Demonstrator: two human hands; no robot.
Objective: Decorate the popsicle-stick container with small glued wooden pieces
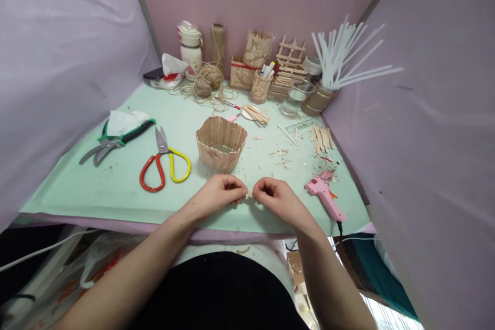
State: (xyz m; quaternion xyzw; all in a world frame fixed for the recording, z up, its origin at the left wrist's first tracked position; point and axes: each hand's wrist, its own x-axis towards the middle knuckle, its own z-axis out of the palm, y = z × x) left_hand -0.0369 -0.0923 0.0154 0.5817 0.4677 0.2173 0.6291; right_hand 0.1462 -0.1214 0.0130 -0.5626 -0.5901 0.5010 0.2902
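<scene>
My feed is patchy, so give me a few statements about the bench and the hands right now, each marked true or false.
1. The left hand and the right hand pinch one small wooden piece between them. True.
2. The pink glue gun lies left of the hands. False: it lies on the table to their right.
3. The stick basket stands just beyond the hands. True.
4. The right hand holds the red-and-yellow scissors. False: they lie untouched left of the basket.
5. White rods stand in a jar at the back right. True.
</scene>
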